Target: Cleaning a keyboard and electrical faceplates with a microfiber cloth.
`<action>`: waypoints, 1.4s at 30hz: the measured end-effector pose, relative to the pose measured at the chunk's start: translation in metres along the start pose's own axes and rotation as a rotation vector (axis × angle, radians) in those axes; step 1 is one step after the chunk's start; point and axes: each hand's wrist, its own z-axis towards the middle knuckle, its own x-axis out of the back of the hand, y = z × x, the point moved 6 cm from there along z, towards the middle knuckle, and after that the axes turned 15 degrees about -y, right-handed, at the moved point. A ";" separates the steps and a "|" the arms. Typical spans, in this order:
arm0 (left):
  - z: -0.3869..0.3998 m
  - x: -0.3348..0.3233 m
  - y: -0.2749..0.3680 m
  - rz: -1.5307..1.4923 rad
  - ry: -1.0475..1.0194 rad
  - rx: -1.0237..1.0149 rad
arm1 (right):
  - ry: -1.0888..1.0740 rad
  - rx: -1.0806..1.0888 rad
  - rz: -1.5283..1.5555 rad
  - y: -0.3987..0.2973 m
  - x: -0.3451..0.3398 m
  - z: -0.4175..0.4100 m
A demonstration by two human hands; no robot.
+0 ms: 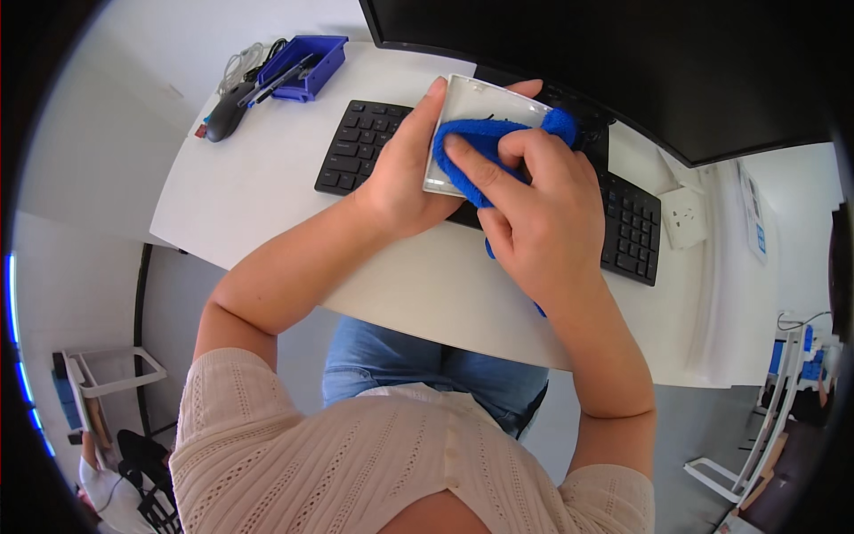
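Note:
My left hand (407,180) grips a shallow white plastic box or lid (484,100) from its left side and beneath, tilting its hollow inside toward me. Fingertips show past its far edge. A blue microfibre cloth (494,133) is bunched in my right hand (550,193), whose index finger presses it against the inside of the white piece. Part of the cloth hangs below that hand. Both hands are above a black keyboard (630,230), hiding its middle.
A large black monitor (600,60) stands at the back. On the desk's (427,287) left are a blue bin (313,67) with pens, a black mouse (229,113) and coiled cables (240,67). A white wall socket (682,217) is at right. Another person (110,484) appears at lower left.

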 end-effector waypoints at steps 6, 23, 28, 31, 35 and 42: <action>0.003 0.006 0.005 0.043 -0.025 -0.027 | -0.012 0.099 0.007 -0.002 0.003 0.000; -0.008 0.010 -0.006 -0.045 0.085 0.069 | 0.120 -0.010 -0.212 0.016 0.006 0.000; -0.005 0.007 -0.009 -0.096 0.093 0.051 | 0.294 0.029 -0.196 0.026 0.007 -0.003; -0.006 0.008 -0.011 -0.109 0.079 0.057 | 0.314 0.067 -0.028 0.026 0.017 -0.008; -0.009 0.007 -0.022 -0.110 0.146 0.125 | 0.298 0.198 -0.099 0.017 0.007 -0.005; -0.007 0.008 -0.014 -0.068 0.200 0.133 | 0.159 -0.072 -0.204 0.022 -0.004 -0.005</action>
